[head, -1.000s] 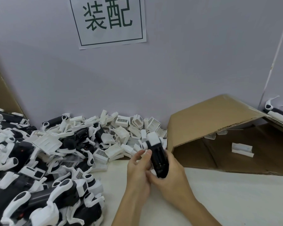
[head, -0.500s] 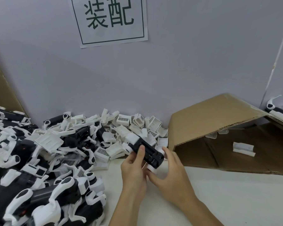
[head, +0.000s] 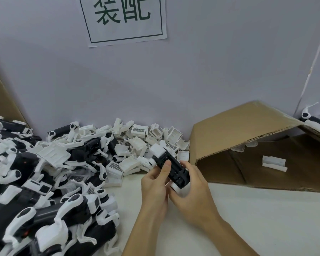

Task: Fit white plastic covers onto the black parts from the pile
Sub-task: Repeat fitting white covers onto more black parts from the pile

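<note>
a pale grey wall fills the upper part of the view, with a white paper sign bearing two dark green characters fixed to it. below it a white table runs across the foreground. on the left, a big pile of black parts and white plastic pieces spreads from the wall to the near edge. on the right an opened cardboard box lies on its side, flap raised, with one loose white cover resting inside it. a black-and-white assembled piece sits behind the box at the far right edge.

in the middle, just in front of the pile, both hands hold one black part above the table, tilted so its far end points up and left. a white cover sits on that far end. the left hand grips the part from the side, thumb pressed on its top face. the right hand cups the near end from below, fingers curled around a rounded white piece there.
</note>
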Tool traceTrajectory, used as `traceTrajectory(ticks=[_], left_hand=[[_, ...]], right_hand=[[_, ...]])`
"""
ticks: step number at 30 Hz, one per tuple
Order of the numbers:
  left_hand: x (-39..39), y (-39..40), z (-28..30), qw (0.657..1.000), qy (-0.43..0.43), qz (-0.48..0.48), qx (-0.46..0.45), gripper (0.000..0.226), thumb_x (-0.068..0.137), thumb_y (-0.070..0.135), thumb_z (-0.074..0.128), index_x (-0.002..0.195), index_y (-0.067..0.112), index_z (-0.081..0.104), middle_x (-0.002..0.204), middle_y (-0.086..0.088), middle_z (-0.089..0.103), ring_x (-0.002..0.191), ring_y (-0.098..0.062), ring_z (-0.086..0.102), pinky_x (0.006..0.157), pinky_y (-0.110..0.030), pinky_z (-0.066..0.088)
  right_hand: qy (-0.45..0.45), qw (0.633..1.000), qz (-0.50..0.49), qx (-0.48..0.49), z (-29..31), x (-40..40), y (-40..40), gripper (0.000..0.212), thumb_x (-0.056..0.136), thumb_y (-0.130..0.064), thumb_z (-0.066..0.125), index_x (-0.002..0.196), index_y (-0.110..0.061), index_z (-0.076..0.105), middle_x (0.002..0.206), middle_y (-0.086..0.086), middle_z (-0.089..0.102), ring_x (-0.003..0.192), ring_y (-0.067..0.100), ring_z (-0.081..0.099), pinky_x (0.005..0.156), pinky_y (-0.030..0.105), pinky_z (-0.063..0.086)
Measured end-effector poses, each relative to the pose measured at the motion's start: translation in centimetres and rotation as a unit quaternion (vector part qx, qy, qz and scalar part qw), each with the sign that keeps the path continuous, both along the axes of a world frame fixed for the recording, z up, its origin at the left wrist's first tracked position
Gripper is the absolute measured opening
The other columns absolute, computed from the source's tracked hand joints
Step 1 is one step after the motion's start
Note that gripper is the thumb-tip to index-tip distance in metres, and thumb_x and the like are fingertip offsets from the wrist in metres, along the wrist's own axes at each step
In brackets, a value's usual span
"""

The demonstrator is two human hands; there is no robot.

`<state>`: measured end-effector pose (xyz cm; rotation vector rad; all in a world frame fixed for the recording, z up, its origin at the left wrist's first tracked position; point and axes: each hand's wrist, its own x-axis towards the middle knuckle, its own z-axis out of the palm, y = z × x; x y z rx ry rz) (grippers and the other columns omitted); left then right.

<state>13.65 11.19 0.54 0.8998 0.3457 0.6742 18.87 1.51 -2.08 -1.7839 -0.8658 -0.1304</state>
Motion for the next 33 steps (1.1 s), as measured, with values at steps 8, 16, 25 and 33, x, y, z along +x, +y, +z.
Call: traceTrajectory(ticks=[8,16,25,33], left_hand=[[0.1,0.2,-0.1,0.999,-0.011,0.005,0.036,0.033,0.077,0.022,0.072,0.102,0.0,0.073,0.103,-0.019,0.075,0.096,-0.026,0.074,0.082,-0.032,0.061],[0.2,0.4,-0.1,0.999,-0.014,0.009,0.044,0.034,0.078,0.021,0.071,0.105,0.0,0.072,0.104,-0.017,0.076,0.1,-0.028,0.073,0.085,-0.036,0.06],[-0.2,0.6,-0.3,0.989,-0.027,0.047,0.141,0.021,0.082,0.002,0.072,0.102,0.008,0.075,0.092,-0.008,0.078,0.076,-0.015,0.073,0.064,-0.02,0.055],[-0.2,0.0,-1.0,0.893,0.063,0.082,0.438,0.067,0.075,-0.016,0.06,0.1,0.045,0.075,0.097,0.017,0.076,0.088,-0.004,0.072,0.073,-0.018,0.056]], right_hand=[[-0.01,1.0,-0.01,0.009,0.3,-0.1,-0.1,0.068,0.07,-0.052,0.074,0.132,-0.031,0.056,0.116,-0.02,0.063,0.111,0.002,0.06,0.093,0.029,0.052],[-0.054,0.998,-0.029,0.013,0.2,0.0,0.3,0.066,0.071,-0.049,0.072,0.133,-0.033,0.056,0.108,-0.035,0.058,0.103,-0.013,0.057,0.089,0.01,0.046],[-0.009,1.0,0.022,-0.014,-0.9,0.7,0.4,0.083,0.087,-0.046,0.066,0.156,-0.034,0.02,0.157,-0.018,0.03,0.145,-0.003,0.025,0.12,0.031,0.029],[0.059,0.991,0.005,0.121,-0.3,0.7,-0.1,0.088,0.072,-0.039,0.081,0.147,-0.034,0.035,0.141,-0.019,0.051,0.13,-0.001,0.049,0.105,0.016,0.041]])
